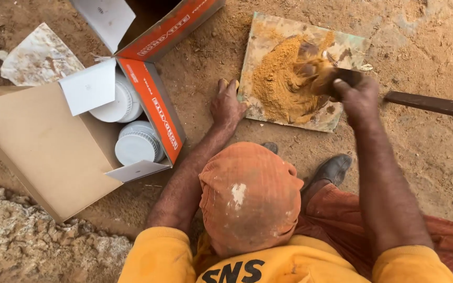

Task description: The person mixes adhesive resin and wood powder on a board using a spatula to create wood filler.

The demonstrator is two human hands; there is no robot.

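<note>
Head view, looking down over your cloth-wrapped head: the ochre powder heap [281, 78] lies on a flat square board [263, 31] set on the sandy ground, just ahead of your knees. Your right hand [358, 97] is closed about a dark blade-like tool [336, 77] whose tip sits in the right side of the heap, where the material looks darker and clumped; the left side is loose and dry. I judge the mixing begun but far from finished, with most of the heap not yet turned. Your left hand [226, 105] lies flat on the ground, fingers spread, touching the board's left edge and holding nothing. A dark shoe [334, 169] shows below the board, and a dark flat bar [431, 105] lies on the ground to the right, apart from the board. Left of the board stands an open cardboard carton [43, 147] with orange side panels bearing white lettering and white inner flaps; inside it, two white ribbed jar lids [137, 144] sit side by side. A second orange-sided carton [169, 29] is open behind it. A soiled, crumpled sheet [38, 55] lies at far left.
</note>
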